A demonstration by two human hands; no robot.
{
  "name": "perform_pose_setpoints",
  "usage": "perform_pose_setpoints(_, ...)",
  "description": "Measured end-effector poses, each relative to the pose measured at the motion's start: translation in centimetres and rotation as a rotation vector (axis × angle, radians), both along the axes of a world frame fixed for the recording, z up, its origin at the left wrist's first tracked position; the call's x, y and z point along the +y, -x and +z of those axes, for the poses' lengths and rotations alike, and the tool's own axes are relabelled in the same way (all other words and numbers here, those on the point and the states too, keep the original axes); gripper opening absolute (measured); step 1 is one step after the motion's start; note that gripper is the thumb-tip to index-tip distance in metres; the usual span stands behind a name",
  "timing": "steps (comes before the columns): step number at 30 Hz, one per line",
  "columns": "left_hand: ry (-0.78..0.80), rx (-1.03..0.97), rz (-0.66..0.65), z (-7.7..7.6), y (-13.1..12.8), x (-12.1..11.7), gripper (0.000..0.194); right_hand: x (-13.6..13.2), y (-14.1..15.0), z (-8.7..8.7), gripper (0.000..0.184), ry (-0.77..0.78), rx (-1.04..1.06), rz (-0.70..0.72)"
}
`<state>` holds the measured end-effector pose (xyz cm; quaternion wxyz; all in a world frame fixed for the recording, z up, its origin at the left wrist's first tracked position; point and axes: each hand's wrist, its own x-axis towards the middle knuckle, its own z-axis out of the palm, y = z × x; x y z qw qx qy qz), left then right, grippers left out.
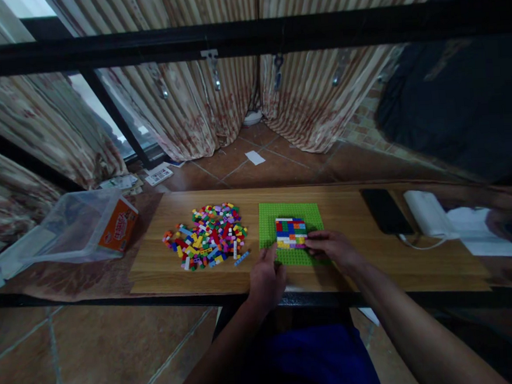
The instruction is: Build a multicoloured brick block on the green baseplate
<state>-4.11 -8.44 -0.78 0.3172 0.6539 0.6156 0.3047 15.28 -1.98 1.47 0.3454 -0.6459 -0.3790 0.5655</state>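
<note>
A block of toy building bricks (291, 234) in mixed colours, with blue, red, white and yellow rows, sits on a green studded baseplate (312, 211). My left hand (266, 278) is closed at the baseplate's lower left corner, its fingertips beside the block's lower left. From the right, my right hand (332, 247) has its fingers closed against the block's lower right edge. Whether a loose brick is between those fingers is too small to make out. Left of the baseplate lies a pile of loose bricks (213, 236) in many colours, with a blue strip brick (242, 258) at its near right edge.
The wooden board (340, 209) lies on a table. To the left stands a clear plastic bin (78, 228) with an orange label. On the right are a black phone (385, 211), a white power bank (430, 213) with a cable, and white paper (489, 234). A dark bar crosses above.
</note>
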Motion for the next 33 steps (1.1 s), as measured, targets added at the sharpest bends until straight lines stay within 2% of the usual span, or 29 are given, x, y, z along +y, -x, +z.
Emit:
perform_pose_setpoints(3,-0.048,-0.004,-0.011,-0.6,0.2,0.0,0.056,-0.5,-0.5,-0.6,0.036,-0.102,0.027,0.013)
perform_pose_setpoints(8,-0.042,-0.001,-0.021,-0.6,0.4,0.3,0.052,-1.8,-2.4,-1.9,0.039,-0.273,-0.072,-0.131)
perform_pose_setpoints(10,-0.023,0.017,-0.020,-0.3,0.4,0.3,0.051,-2.5,-3.2,-2.2,0.035,-0.360,-0.223,-0.107)
perform_pose_setpoints(13,-0.006,0.052,-0.010,0.1,0.2,0.4,0.051,-3.5,-3.5,-2.9,0.033,-0.575,-0.624,0.069)
perform_pose_setpoints(15,0.002,0.073,-0.001,0.4,0.1,0.4,0.051,-4.0,-3.2,-3.4,0.036,-0.667,-0.861,0.163)
perform_pose_setpoints(18,0.022,0.096,0.011,0.6,-0.1,0.3,0.052,-4.6,-2.3,-4.0,0.041,-0.689,-1.061,0.228)
perform_pose_setpoints(21,0.057,0.118,0.025,0.9,-0.5,0.1,0.053,-4.8,-1.9,-4.2,0.043,-0.658,-1.147,0.274)
perform_pose_setpoints(27,0.048,0.158,0.074,1.4,-1.4,-0.5,0.051,-4.8,-2.1,-4.4,0.049,-0.599,-1.232,0.305)
perform_pose_setpoints(33,0.012,0.161,0.066,1.2,-1.5,-0.6,0.048,-4.6,-2.3,-5.4,0.054,-0.613,-1.258,0.308)
